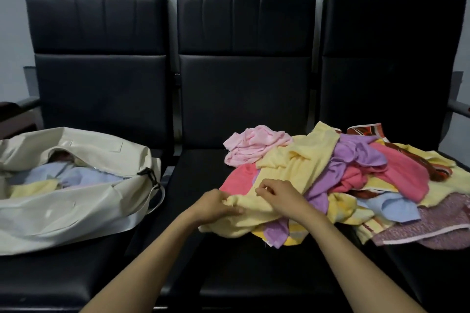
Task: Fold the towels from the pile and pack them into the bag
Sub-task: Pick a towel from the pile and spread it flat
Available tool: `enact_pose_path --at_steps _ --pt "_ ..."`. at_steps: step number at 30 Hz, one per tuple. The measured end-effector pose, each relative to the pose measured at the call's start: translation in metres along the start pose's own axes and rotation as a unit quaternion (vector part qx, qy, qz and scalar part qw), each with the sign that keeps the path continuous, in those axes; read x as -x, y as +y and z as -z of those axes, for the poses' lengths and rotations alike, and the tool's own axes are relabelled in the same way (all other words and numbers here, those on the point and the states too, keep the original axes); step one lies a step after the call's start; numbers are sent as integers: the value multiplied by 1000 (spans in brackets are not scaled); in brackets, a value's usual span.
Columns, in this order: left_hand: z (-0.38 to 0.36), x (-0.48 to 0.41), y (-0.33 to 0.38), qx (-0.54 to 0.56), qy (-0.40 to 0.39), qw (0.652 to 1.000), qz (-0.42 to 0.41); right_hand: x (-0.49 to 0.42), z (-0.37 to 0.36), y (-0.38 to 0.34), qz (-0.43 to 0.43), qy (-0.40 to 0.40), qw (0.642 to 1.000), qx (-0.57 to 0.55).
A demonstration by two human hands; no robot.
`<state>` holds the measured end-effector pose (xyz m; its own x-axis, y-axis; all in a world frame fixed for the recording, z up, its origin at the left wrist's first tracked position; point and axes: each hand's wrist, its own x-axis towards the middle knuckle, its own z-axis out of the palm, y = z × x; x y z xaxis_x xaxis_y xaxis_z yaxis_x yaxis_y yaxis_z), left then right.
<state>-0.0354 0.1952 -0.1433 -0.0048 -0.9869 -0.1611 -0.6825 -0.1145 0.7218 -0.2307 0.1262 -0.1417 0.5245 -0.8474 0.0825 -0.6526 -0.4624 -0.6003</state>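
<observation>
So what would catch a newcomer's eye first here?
The bright pile of towels, pink, purple, yellow and blue, heaped across the middle and right black seats. The left hand and right hand grip the near edge of a yellow towel. An open cream bag holding packed towels lies on the left seat.

- No writing, label, brand, number or sign can be read anywhere in view.
- The cream bag [76,213], the yellow towel [292,168], the other towels of the pile [396,168] and the black seats [244,84] carry no legible mark.
- The patterned cloth [366,129] at the far edge of the pile shows red-brown shapes only, and no letters can be made out on it.
</observation>
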Motion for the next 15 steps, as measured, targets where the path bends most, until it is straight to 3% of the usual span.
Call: enact_pose_path --at_steps 4,7,11,13,15 --pt "7 5 15 202 111 973 -29 -4 5 8 -22 -17 996 82" --pt "8 8 22 290 156 943 -48 -5 10 4 -9 7 991 136" --pt "15 9 30 392 225 891 -34 3 18 -11 -33 -69 993 91" --pt "21 9 32 415 237 878 -29 8 9 -16 -29 -131 987 84" --pt "21 7 29 353 239 904 -32 11 -2 -24 -21 -115 993 25"
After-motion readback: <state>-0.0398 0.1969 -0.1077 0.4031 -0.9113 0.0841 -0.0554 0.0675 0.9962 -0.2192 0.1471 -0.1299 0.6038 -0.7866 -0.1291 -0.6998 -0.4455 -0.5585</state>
